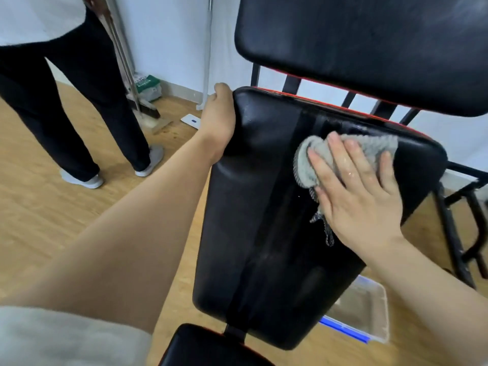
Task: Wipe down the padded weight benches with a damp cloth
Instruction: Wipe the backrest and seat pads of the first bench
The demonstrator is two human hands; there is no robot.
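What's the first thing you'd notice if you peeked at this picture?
The right hand pressed flat on a grey cloth, middle right, on the big black bench pad. The left hand grips the pad's upper left edge. At top left, a person in dark trousers stands by a broom.

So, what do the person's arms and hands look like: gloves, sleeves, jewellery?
Both hands are bare: the left hand and right hand show no gloves, rings or watch. Droplets glisten on the right one. A pale grey sleeve covers the left upper arm; no right sleeve is in view.
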